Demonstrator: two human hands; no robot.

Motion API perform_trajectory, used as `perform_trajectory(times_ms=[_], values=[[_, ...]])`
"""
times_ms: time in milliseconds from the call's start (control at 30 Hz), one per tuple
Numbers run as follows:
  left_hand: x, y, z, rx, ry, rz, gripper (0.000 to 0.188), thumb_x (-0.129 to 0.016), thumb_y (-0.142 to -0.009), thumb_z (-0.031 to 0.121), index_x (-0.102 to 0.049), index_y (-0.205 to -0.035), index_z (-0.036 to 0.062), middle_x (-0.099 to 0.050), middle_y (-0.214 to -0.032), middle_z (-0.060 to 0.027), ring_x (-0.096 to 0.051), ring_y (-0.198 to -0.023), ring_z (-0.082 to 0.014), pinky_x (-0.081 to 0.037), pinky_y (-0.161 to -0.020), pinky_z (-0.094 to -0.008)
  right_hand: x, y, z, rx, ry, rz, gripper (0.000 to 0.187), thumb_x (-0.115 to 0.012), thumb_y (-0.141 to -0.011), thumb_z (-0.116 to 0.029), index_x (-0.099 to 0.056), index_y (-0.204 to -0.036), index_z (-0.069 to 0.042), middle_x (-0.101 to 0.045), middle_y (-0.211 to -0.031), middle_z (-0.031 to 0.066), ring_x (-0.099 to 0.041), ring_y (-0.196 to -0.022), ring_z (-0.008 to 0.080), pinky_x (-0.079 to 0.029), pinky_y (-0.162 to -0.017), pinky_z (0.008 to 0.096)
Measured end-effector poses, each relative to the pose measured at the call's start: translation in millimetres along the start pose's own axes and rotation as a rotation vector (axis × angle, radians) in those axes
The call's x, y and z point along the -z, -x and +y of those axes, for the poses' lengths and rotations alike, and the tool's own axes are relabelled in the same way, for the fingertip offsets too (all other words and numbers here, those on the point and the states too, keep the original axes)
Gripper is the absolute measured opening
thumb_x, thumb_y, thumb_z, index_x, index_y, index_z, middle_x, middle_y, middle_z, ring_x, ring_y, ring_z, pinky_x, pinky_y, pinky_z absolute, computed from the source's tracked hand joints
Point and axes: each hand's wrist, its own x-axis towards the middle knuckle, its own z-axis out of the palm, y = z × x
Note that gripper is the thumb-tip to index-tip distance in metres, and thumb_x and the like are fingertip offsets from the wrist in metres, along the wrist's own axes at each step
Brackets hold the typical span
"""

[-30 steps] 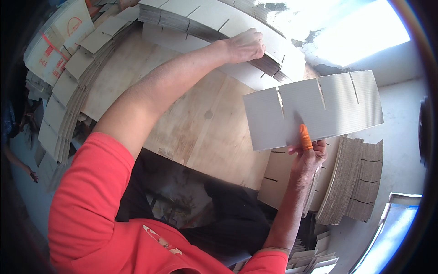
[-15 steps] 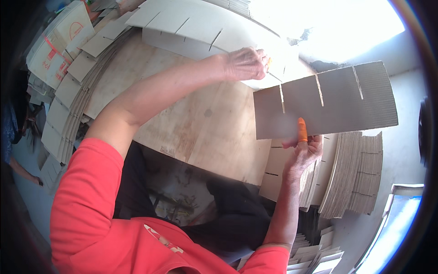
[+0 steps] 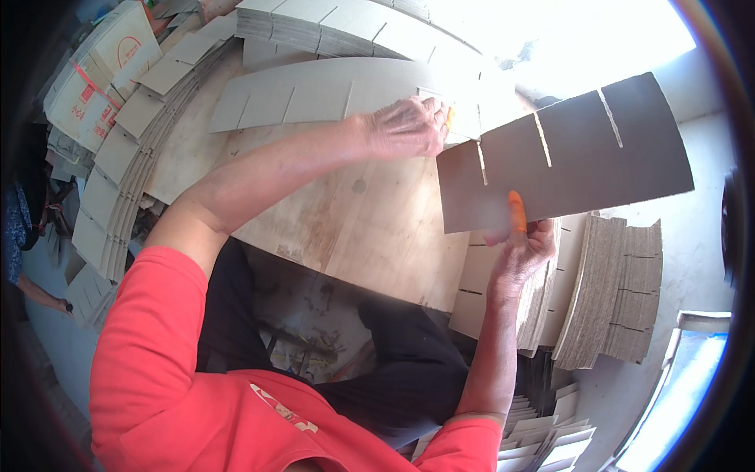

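My right hand [image 3: 523, 250] pinches the lower edge of a short cardboard divider [image 3: 578, 161], held up tilted, its slots along the upper edge. An orange finger cot covers the thumb on its near face. My left hand [image 3: 409, 127] is closed on a long, pale cardboard strip [image 3: 314, 93] with several slots along its lower edge. That strip stretches away to the left over the wooden board. Between the hands, the divider's left slot comes close to the strip's right end; glare hides whether they touch. An orange finger cot shows on my left hand too.
Behind the strip lies a stack of long slotted strips [image 3: 330, 23]. Short dividers [image 3: 605, 291] are stacked at the right edge of the wooden board [image 3: 354, 212]. More cardboard pieces [image 3: 118, 173] line the left side, beside a printed carton [image 3: 102, 75]. A person's arm [image 3: 43, 295] shows far left.
My left hand has drawn a long strip off the far stack toward me, moving slightly left and nearer. The divider in my right hand has risen and tilted a little more.
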Motion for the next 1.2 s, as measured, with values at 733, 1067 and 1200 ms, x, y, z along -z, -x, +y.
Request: perform_trajectory(times_ms=[733, 1067, 1200], values=[[34, 21, 40, -0.092, 0.088, 0.057, 0.036, -0.061, -0.06, 0.005, -0.063, -0.092, -0.0124, -0.049, -0.07, -0.0034, -0.049, -0.065, -0.0103, -0.042, -0.047, -0.0196, -14, -1, 16, 0.02, 0.097, -0.062, 0.007, -0.064, -0.088, -0.003, -0.063, -0.094, 0.0, -0.061, -0.066, 0.0041, -0.052, -0.043, 0.0074, -0.037, -0.039, 0.0201], [35, 27, 36, -0.055, 0.111, 0.162, 0.03, -0.062, -0.062, 0.005, -0.064, -0.088, -0.0102, -0.054, -0.072, -0.0049, -0.051, -0.067, -0.0114, -0.044, -0.047, -0.0207, -13, -1, 14, 0.009, 0.109, -0.061, 0.007, -0.063, -0.088, -0.003, -0.064, -0.095, 0.0, -0.062, -0.067, 0.0046, -0.052, -0.043, 0.0075, -0.038, -0.039, 0.0207], [47, 24, 50, -0.096, 0.15, 0.202, 0.029, -0.063, -0.057, 0.008, -0.065, -0.082, -0.0084, -0.059, -0.07, -0.0051, -0.052, -0.067, -0.0124, -0.043, -0.044, -0.0219, -17, 0, 22, 0.023, 0.051, -0.063, 0.012, -0.057, -0.087, 0.005, -0.062, -0.097, 0.002, -0.063, -0.072, 0.0064, -0.053, -0.043, 0.0082, -0.039, -0.039, 0.0214]])
